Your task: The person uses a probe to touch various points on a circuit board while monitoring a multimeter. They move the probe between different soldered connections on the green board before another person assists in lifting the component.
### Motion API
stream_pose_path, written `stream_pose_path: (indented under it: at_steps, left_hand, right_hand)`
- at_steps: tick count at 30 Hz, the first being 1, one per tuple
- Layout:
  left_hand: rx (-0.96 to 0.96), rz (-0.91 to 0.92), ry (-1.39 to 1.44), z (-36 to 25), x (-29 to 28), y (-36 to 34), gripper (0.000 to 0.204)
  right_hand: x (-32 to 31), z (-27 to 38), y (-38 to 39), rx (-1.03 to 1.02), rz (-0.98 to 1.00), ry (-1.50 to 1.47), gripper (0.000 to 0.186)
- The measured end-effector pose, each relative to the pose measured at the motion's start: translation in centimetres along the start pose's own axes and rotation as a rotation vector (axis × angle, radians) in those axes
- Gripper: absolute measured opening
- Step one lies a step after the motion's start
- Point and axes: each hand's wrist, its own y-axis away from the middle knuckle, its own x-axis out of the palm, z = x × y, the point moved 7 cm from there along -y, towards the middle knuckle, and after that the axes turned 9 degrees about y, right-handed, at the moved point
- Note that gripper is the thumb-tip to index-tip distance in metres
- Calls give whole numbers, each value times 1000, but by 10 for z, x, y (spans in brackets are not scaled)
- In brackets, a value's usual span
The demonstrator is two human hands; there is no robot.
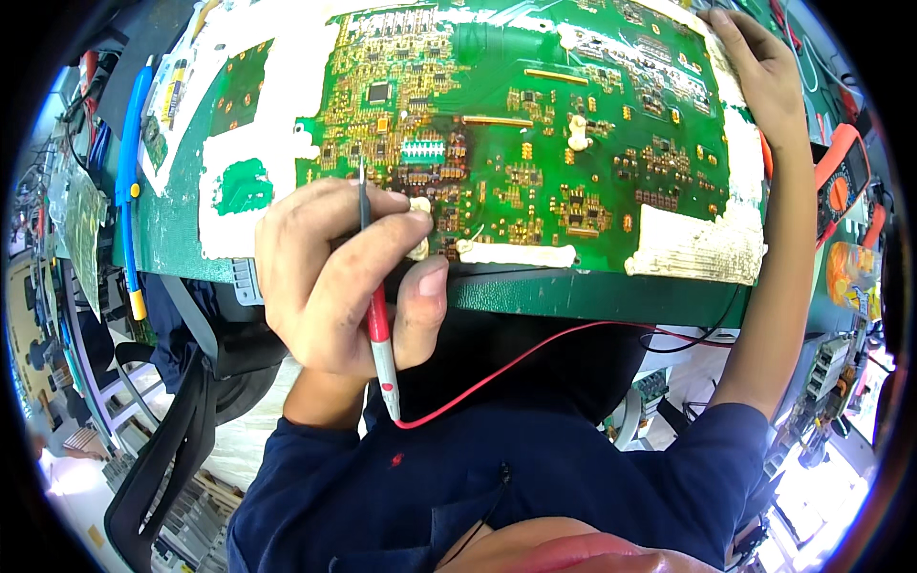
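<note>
A large green circuit board (535, 181) with cream-coloured patches lies on a green table (535, 297). My left hand (325, 258) is closed round a red and grey test probe (379, 320) like a pen. Its thin tip points at the small parts in the board's left portion; I cannot tell whether it touches them. From the probe's lower end a red lead (516, 366) runs off to the right. My right hand (764, 76) grips the board's far right edge, with some fingers hidden.
An orange-cased multimeter (839, 191) lies beyond my right forearm. Near it is a plastic packet (853, 277) with orange contents. A blue tool with a yellow end (131, 191) lies along the table's left side. A black chair (172, 439) stands at the lower left.
</note>
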Motion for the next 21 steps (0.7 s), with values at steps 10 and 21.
stream_pose_path:
  at_steps: [10,21]
  left_hand:
    - [-5,38,26,-1,0,-4,26]
    - [-63,72,26,-1,0,-3,26]
  right_hand:
    - [-4,-69,-8,60,216,-61,38]
    - [-3,-61,-4,53,209,-100,35]
